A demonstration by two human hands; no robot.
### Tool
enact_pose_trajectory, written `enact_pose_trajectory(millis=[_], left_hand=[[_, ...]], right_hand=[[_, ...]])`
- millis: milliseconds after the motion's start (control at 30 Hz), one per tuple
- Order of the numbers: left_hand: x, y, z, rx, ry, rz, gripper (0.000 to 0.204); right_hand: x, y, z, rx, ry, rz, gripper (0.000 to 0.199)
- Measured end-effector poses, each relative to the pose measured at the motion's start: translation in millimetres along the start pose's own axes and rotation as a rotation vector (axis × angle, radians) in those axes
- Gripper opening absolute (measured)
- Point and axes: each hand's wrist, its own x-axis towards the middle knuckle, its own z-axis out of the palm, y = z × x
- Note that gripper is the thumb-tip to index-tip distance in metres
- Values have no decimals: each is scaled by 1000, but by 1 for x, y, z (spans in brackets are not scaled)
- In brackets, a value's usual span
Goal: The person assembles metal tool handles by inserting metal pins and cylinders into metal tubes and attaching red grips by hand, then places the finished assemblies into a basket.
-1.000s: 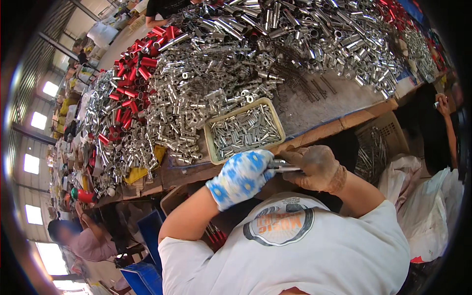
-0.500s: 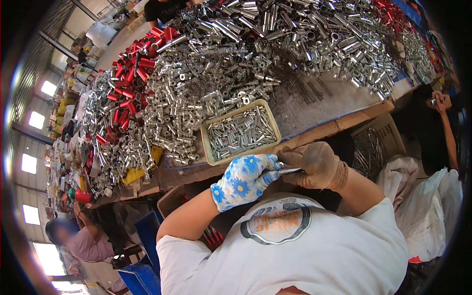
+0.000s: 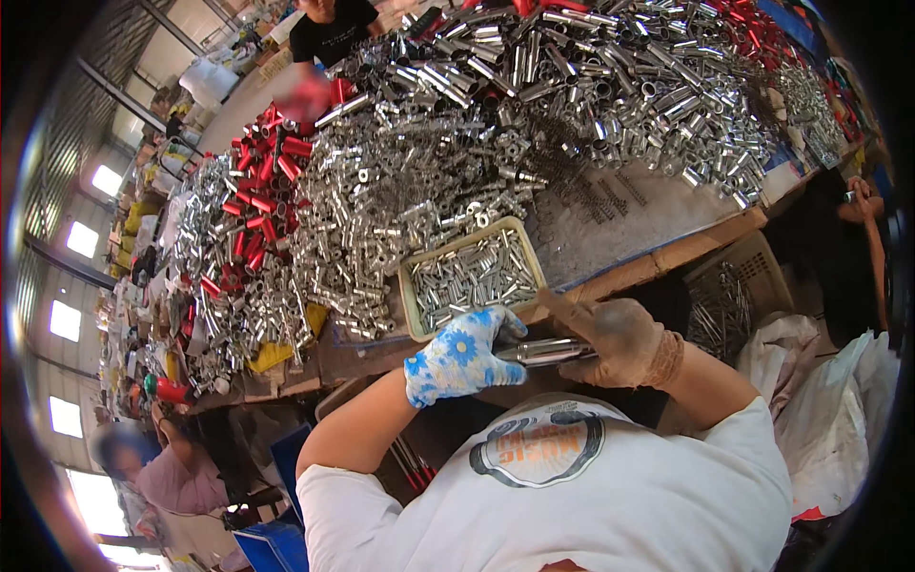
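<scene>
A shiny chromed metal tube [image 3: 543, 352], perhaps with another slim metal part alongside it, lies crosswise between my two gloved hands in front of my chest. My left hand [image 3: 460, 358], in a white glove with blue flowers, closes on its left end with thumb and fingers. The right end rests in my right hand [image 3: 618, 341], gloved in brown, whose curled lower fingers hide it while the index finger stretches out toward the tray. Just beyond both hands, a cream plastic tray [image 3: 411, 307] full of small silvery pins stands at the table's front edge.
Heaps of chromed tubes [image 3: 667, 86], small metal fittings [image 3: 353, 205], red tubes [image 3: 255, 202] and dark springs [image 3: 605, 195] cover the table [image 3: 667, 221]. A crate of thin rods [image 3: 724, 296] and white sacks [image 3: 829, 410] stand right. Other people work at the far side, left and right.
My hands have moved apart slightly, exposing more of the metal tube. My right index finger now points outward. A person across the table has leaned into view, an arm over the red tubes.
</scene>
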Motion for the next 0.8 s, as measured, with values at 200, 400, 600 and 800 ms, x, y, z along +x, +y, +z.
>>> enact_pose_trajectory(millis=[200, 400, 600, 800], left_hand=[[22, 43, -6, 419, 40, 152, 51], [99, 96, -60, 540, 104, 507, 52], [234, 90, -134, 1421, 306, 5, 71], [304, 60, -152, 1438, 144, -303, 78]], right_hand=[[-2, 17, -19, 78, -249, 121, 61], [2, 90, -8, 91, 249, 90, 50], [12, 142, 22, 561, 837, 405, 46], [6, 130, 13, 418, 705, 329, 51]])
